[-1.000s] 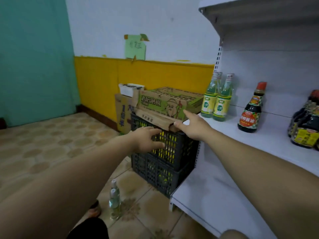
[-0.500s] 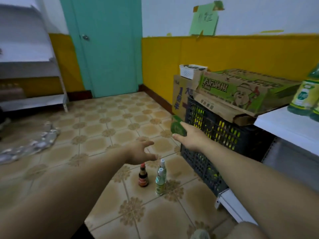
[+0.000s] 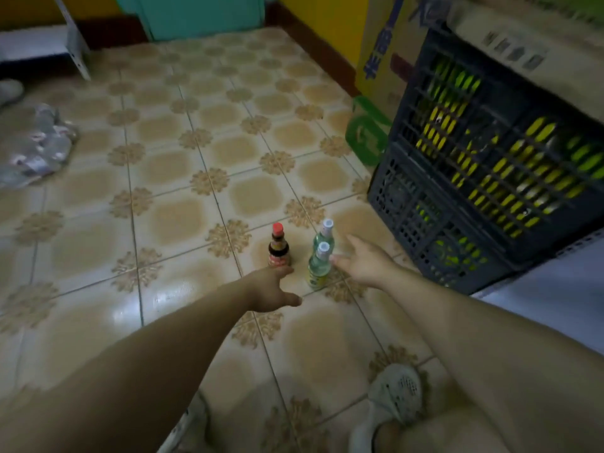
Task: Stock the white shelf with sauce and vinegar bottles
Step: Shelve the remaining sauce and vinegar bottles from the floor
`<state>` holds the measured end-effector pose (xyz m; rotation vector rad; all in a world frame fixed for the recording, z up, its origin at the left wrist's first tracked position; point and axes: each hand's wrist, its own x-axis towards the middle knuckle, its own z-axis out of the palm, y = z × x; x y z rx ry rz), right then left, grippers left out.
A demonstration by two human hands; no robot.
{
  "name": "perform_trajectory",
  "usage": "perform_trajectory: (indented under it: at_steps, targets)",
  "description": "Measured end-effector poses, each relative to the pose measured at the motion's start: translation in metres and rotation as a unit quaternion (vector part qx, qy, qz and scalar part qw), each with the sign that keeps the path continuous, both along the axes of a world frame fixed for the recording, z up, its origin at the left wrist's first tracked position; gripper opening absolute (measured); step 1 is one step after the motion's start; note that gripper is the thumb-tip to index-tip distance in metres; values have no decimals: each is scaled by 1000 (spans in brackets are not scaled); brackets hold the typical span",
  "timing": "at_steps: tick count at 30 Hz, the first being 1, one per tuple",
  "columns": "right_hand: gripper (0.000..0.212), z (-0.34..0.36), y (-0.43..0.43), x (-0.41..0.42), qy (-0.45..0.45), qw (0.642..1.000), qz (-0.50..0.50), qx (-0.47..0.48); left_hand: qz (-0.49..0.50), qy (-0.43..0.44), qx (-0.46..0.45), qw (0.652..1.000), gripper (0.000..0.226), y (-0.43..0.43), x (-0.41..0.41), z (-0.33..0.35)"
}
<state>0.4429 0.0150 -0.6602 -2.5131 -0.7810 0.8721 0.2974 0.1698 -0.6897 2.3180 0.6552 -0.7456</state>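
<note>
1. Three bottles stand upright on the tiled floor (image 3: pixel 163 223): a dark sauce bottle (image 3: pixel 278 248) with a red cap, and to its right two clear greenish ones, the nearer vinegar bottle (image 3: pixel 317 269) just in front of the farther vinegar bottle (image 3: pixel 324 235).
2. The left hand (image 3: pixel 269 289) reaches down with loosely spread fingers (image 3: pixel 283 271) and holds nothing. The fingertips lie at the sauce bottle's base (whether they touch it cannot be made out).
3. The right hand (image 3: pixel 364 261) is spread wide and empty. One fingertip (image 3: pixel 336 259) sits just beside the nearer vinegar bottle's shoulder, on its right.
4. Stacked dark plastic crates (image 3: pixel 474 178) stand to the right of the bottles, and the bottom board of the white shelf (image 3: pixel 539 289) shows beside them.
</note>
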Motion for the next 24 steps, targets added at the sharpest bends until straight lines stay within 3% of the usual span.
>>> perform_trajectory:
  at_steps: [9, 13, 17, 21, 24]
  targets:
    - [65, -134, 55, 58, 74, 997, -36, 11, 93, 8, -101, 991, 91, 28, 82, -135]
    - [41, -173, 66, 70, 88, 995, -39, 39, 115, -48, -115, 986, 89, 21, 113, -170]
    - [30, -186, 65, 65, 95, 989, -75, 85, 154, -111, -138, 972, 80, 14, 119, -179]
    - [29, -168, 55, 55, 86, 983, -110, 116, 139, -104, -185, 967, 98, 11, 104, -163]
    - [28, -128, 47, 48, 66, 980, -129, 139, 135, -136, -226, 955, 98, 5, 89, -130]
